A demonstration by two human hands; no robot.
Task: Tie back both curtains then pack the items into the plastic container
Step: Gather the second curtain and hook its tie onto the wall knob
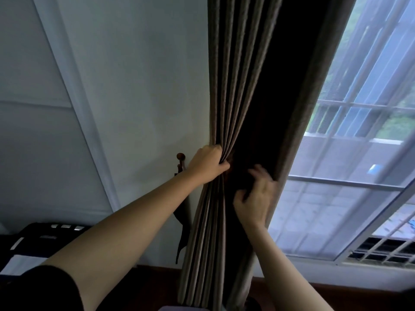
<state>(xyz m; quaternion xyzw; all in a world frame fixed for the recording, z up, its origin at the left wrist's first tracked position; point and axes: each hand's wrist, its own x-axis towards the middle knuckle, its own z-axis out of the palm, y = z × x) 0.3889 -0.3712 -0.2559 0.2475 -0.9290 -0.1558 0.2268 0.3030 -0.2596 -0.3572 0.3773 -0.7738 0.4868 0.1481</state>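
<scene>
clenched around a bunch of pleats, the left hand (207, 163) holds the brown curtain (235, 90) gathered beside the white wall (134, 86). right hand (256, 196), blurred, has its fingers curled into the dark fold near the curtain's window-side edge. a tieback strap (182, 223) hangs from a round wall hook (180, 157) just left of the curtain. the window (350, 153) lies to the right.
</scene>
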